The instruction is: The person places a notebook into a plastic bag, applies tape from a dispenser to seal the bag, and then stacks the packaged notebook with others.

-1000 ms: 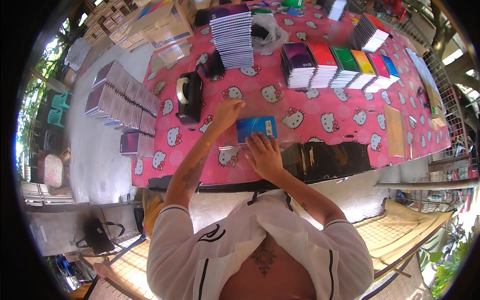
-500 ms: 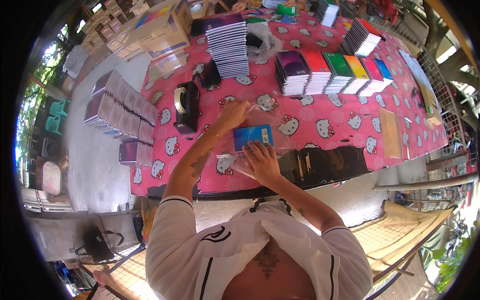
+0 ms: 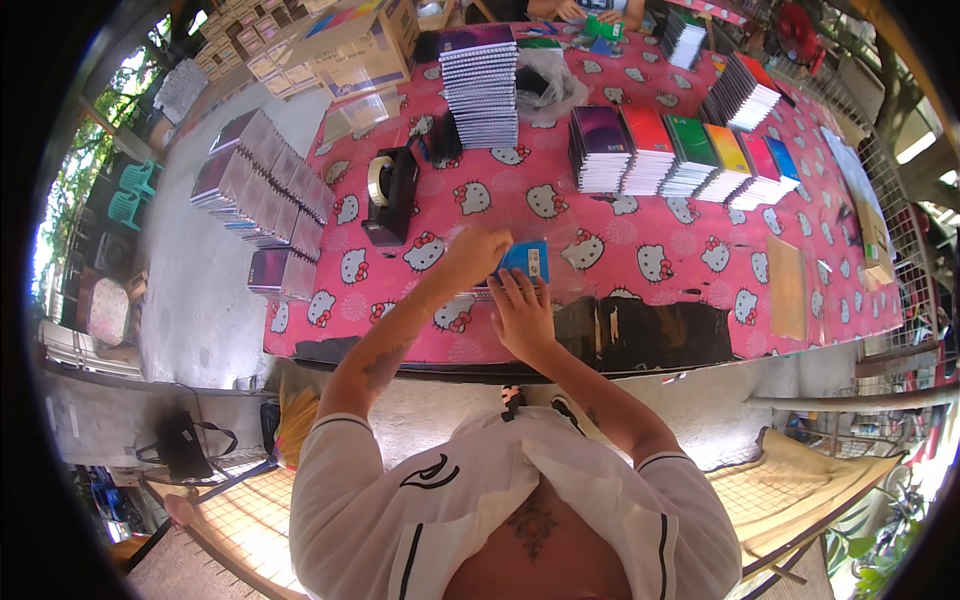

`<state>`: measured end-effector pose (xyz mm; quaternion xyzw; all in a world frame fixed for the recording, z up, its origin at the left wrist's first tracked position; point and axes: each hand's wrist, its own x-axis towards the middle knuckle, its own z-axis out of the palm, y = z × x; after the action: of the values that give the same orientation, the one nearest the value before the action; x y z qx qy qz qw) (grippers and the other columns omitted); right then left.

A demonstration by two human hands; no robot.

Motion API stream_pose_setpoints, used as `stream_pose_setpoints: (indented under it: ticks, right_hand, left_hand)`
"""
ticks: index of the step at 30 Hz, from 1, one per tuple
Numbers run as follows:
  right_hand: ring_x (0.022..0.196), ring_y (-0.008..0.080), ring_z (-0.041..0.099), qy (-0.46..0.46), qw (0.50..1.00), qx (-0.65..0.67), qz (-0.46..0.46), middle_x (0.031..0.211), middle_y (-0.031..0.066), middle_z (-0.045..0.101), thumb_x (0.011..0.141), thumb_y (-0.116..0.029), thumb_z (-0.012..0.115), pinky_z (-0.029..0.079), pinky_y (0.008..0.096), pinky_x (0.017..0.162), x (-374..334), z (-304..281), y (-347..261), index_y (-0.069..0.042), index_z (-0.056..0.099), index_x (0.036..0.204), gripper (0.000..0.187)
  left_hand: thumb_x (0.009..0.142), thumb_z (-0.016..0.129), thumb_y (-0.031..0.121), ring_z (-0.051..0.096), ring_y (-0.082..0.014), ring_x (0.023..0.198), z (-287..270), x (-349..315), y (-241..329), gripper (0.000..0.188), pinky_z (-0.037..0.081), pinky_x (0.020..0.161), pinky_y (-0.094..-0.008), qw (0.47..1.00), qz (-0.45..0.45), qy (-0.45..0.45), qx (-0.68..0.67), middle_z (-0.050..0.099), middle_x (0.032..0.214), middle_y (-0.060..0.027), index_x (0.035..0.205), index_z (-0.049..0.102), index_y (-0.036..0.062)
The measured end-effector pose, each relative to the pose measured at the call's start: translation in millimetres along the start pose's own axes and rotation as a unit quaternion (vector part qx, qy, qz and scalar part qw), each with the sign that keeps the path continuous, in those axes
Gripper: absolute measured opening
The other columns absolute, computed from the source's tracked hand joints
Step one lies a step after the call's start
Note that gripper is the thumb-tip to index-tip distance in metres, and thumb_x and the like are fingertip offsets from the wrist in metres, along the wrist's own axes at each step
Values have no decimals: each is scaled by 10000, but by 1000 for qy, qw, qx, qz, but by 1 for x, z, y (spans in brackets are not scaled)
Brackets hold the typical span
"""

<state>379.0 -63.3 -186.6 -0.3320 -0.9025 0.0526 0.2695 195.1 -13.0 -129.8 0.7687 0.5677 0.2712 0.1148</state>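
A small spiral notebook with a blue cover [image 3: 533, 258] lies flat on the table before me, with thin clear plastic around it. My right hand [image 3: 524, 318] rests on its lower part, fingers stretched out and pressing lightly apart. At the notebook's left edge, my left hand [image 3: 482, 252] is closed in a pinch on the clear plastic; its fingertips are partly hidden. Left of that hand stands a black tape dispenser [image 3: 392, 200] with a roll of tape.
A tall notebook stack [image 3: 480, 95] rises behind the dispenser. Coloured notebook stacks [image 3: 690, 155] line the far right, and wrapped notebooks [image 3: 265, 190] are piled at left. A cardboard box [image 3: 360, 50] stands far left. Across the table, another person's hands [image 3: 570, 10] hold a green notebook.
My left hand has come down and nearer, from beyond the notebook's upper left to its left edge. My right hand stays on the notebook. The whole view has shifted slightly.
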Motion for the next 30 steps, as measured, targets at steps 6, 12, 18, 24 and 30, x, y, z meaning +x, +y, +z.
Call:
stream_pose_setpoints:
  ticks: [6,12,18,24,30]
  right_hand:
    - [1395,322,419,-4,999,-32,-13,1437,113,489,862,-279,684,304,610,1113,-1,10,3,-95,562,1346,532]
    - [1409,311,405,-15,1000,10,1,1424,106,497,873,-279,676,300,612,1106,-1,3,-1,-89,564,1342,519]
    - [1329,320,460,-5,973,208,97,1334,137,527,847,-174,649,287,582,1106,5,2,12,-76,595,1172,344]
    - [1287,380,463,-125,944,285,109,1357,160,492,817,-109,640,366,567,1033,51,-34,20,-91,572,1128,319]
    - [1331,357,440,-83,996,-21,-34,1376,155,510,831,-157,666,393,569,1028,107,-31,83,-105,603,1243,420]
  left_hand:
    - [863,646,97,675,-366,729,24,-41,28,55,525,625,-449,996,-70,39,25,682,783,-156,908,655,66]
    - [897,646,110,686,-348,695,32,-41,24,57,525,602,-439,995,-63,8,72,697,775,-135,916,673,64]
    - [889,683,137,713,-315,733,18,-36,20,105,537,621,-403,985,-124,44,-114,725,818,-111,945,685,48]
    - [848,629,47,708,-329,948,49,-65,27,133,567,825,-402,978,-20,135,156,727,1034,-179,967,678,18]
    - [837,604,15,675,-321,1102,54,-60,36,177,476,1048,-473,979,-25,118,166,711,1115,-193,1006,658,9]
